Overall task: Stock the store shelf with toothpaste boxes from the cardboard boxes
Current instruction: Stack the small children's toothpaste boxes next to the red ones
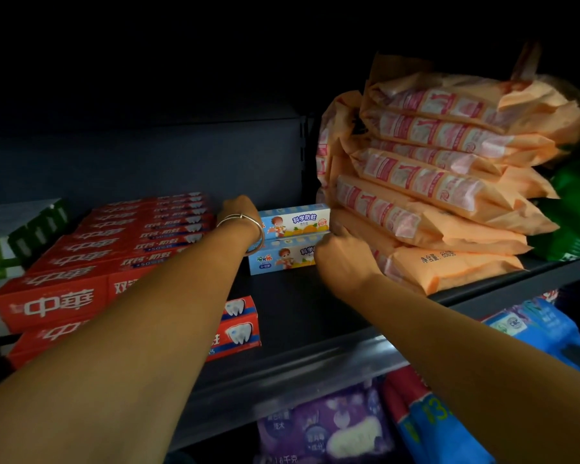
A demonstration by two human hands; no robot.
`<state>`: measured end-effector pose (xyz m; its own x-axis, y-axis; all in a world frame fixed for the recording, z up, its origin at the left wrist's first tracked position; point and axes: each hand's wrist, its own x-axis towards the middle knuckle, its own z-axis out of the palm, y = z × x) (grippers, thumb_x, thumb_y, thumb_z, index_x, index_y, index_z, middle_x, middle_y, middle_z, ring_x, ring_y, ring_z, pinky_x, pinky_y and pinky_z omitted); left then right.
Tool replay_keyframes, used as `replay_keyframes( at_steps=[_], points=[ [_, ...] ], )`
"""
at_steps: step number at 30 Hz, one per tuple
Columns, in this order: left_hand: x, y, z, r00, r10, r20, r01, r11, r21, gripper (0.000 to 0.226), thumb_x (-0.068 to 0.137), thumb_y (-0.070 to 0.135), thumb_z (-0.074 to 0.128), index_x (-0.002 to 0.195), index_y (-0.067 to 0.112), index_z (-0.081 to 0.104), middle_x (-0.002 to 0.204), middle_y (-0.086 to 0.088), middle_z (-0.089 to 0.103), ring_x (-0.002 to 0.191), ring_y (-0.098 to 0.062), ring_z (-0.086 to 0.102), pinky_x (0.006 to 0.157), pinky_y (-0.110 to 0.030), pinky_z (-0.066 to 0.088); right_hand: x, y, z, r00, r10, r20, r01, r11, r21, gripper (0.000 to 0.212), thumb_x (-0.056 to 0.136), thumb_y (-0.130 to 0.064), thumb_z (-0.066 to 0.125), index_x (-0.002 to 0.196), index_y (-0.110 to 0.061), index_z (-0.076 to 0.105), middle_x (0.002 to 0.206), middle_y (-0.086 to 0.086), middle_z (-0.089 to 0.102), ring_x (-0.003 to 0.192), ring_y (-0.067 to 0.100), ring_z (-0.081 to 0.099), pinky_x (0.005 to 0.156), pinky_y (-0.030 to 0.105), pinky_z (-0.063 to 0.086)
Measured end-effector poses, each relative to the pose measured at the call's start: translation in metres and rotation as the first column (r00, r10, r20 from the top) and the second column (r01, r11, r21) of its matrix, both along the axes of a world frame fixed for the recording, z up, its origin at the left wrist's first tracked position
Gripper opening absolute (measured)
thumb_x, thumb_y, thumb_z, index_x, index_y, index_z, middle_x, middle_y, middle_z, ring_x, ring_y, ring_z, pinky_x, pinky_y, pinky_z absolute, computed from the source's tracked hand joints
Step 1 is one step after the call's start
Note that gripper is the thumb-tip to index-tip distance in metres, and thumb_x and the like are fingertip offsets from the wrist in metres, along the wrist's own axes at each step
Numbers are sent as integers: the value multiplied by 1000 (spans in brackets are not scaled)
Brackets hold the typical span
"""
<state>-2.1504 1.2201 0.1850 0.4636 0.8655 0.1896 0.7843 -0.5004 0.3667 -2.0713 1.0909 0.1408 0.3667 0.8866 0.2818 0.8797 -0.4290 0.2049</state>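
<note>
Toothpaste boxes (290, 239), pale blue, sit stacked toward the shelf (302, 316) back edge, between red boxes (114, 249) and orange packs (426, 195). I see my left hand (240, 209) reaching behind them, fingers hidden; I cannot tell their state. My right hand (342, 256) curls fingers onto their right end.

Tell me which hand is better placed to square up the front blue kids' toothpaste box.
Right, probably. The right hand already sits at the right end of the front blue box, fingers curled at it. The left hand reaches further back, beside the rear blue box and the red boxes.
</note>
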Motion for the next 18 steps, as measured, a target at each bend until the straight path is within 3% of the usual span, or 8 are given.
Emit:
replay_keyframes(
  at_steps=[5,18],
  points=[
    [0,1,0,1000,6,-21,-6,1000,14,32,84,4,64,115,-3,59,121,-20,60,109,-32,60,74,-31,46,-1,1,1,1000,-5,3,5,1000,-5,31,96,-16,44,123,-7,57,124,14,55,125,29,39,94,37,42],
    [-19,-29,16,995,-61,-78,64,997,33,32,85,10,65,115,-2,60,119,-18,61,107,-30,60,73,-29,44,-14,-22,16,996,-21,85,21,1000,4,31,93,-12,47,122,-10,58,124,12,55,121,30,42,94,37,41]
  ],
)
